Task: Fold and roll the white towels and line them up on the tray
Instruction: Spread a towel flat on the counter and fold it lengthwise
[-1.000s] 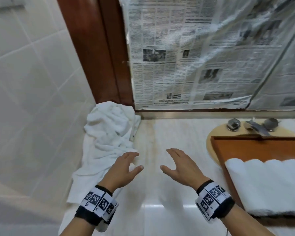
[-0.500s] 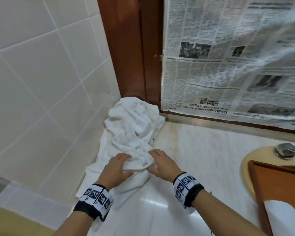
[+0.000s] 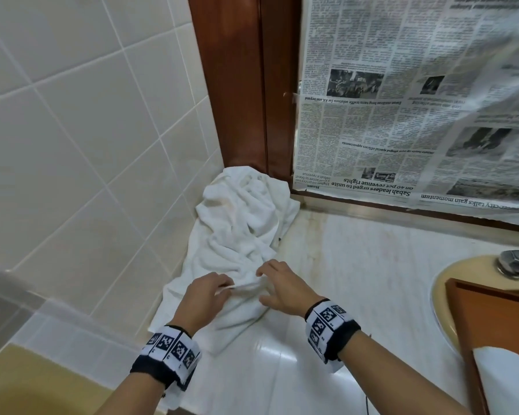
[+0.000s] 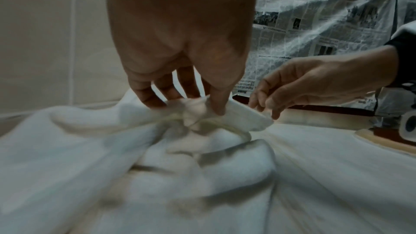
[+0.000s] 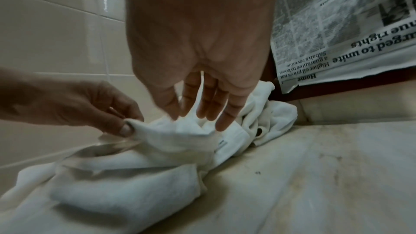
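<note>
A towel heap (image 3: 240,223) lies on the desk (image 3: 357,265) in the far left corner against the wall (image 3: 72,145). The tray (image 3: 498,319) sits right, newspaper (image 3: 402,100) behind.

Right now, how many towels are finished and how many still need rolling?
Done: at least one white roll lies on the tray. In hand: left hand and right hand pinch one towel edge from the crumpled pile. Left: folding that pile; its count is unclear.
</note>
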The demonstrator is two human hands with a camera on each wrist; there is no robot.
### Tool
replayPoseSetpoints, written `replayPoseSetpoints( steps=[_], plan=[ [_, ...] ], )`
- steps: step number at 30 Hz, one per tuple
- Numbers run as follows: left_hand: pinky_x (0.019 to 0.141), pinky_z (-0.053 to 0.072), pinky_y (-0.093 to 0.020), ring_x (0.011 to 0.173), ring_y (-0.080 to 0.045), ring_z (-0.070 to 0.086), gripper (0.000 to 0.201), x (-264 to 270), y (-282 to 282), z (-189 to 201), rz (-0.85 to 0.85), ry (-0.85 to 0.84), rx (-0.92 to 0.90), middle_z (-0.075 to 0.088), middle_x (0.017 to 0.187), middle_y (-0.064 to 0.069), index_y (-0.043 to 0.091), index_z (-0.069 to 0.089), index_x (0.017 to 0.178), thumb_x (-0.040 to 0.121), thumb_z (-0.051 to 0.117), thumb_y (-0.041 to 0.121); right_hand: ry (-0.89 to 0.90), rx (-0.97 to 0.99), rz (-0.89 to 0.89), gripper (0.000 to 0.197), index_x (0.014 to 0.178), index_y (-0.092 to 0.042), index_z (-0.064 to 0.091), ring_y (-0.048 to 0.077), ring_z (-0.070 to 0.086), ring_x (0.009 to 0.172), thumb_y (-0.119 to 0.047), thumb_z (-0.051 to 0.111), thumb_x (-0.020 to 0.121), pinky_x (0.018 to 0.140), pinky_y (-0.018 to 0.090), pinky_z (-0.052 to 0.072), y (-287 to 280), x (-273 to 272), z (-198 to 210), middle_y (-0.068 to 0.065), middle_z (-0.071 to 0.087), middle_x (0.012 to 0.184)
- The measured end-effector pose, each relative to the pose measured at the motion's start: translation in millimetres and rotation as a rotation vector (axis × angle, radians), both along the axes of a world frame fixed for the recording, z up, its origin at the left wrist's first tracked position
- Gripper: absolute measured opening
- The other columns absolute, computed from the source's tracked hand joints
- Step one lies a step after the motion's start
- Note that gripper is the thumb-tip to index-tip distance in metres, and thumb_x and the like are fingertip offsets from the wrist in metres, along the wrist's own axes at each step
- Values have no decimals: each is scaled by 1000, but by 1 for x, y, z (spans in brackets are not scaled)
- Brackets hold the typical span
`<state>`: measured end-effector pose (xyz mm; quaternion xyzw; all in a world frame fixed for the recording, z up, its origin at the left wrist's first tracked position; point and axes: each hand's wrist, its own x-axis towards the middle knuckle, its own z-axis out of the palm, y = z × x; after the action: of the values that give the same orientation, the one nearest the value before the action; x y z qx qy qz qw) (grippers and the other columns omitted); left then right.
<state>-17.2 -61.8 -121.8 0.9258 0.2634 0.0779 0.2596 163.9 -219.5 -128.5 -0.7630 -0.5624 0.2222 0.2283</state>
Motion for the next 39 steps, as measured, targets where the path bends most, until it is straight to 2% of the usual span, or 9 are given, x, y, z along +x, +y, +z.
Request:
replayPoseSetpoints(
  steps=[2,4,9,19,24,29,33,37,39],
  plan=[
    [76,48,-19,83,-2,62,4,-4,-13,20,-48,-97,-83,69,85,15,26,71,94,93,69,28,4,-14,-3,49,135,-18,49,15,39,120,-26,64,89,94,32,43,-5,-8,1,-5,44,134],
    [71,43,-11,83,2,62,2,-9,-26,40,-91,-158,-132,69,82,18,28,70,91,93,70,28,42,117,-64,27,120,-14,60,19,52,108,-24,58,96,86,32,43,-12,-16,0,0,57,121],
    [67,42,-13,79,-2,61,6,-38,-37,57,-135,-189,-120,67,78,14,34,67,86,90,72,35,161,365,-251,16,85,-20,59,1,54,68,-20,56,101,63,13,37,-46,-43,38,-12,58,74],
    [70,44,-18,82,-1,62,6,-93,-45,54,-162,-203,-161,71,81,14,41,72,83,89,73,39,54,411,-400,20,82,-23,61,8,50,62,-28,58,100,57,24,35,-151,-99,137,-5,59,68],
    [74,46,-16,87,-1,64,12,-92,-54,57,-195,-269,-220,72,88,17,34,76,93,86,75,43,235,512,-534,21,81,-13,66,7,54,65,-23,60,99,59,21,37,-196,-110,160,2,64,71],
    [75,47,-19,90,-1,64,22,-79,-61,34,-148,-150,-252,72,94,12,30,73,106,86,76,37,146,434,-668,18,82,-18,62,13,58,71,-26,60,98,64,29,44,-179,-106,99,0,64,75],
    [96,46,-30,113,-24,61,60,-62,-58,-4,-84,91,-171,66,120,-11,20,47,144,91,71,33,148,228,-666,9,97,-13,62,20,59,84,-20,56,99,72,29,42,-141,-108,24,4,66,92],
    [101,43,-35,121,-29,54,71,-55,-47,-41,-39,308,-138,58,131,-13,18,28,153,94,64,36,214,-48,-599,35,131,-17,52,25,55,108,-28,55,98,93,32,42,-107,-123,-24,7,54,122],
    [107,40,-35,127,-28,52,64,-54,-46,-52,-18,313,-137,57,137,-12,17,37,151,96,62,34,226,-135,-587,52,143,-22,40,25,48,121,-36,55,96,103,40,40,-97,-128,-39,5,47,132]
  ],
)
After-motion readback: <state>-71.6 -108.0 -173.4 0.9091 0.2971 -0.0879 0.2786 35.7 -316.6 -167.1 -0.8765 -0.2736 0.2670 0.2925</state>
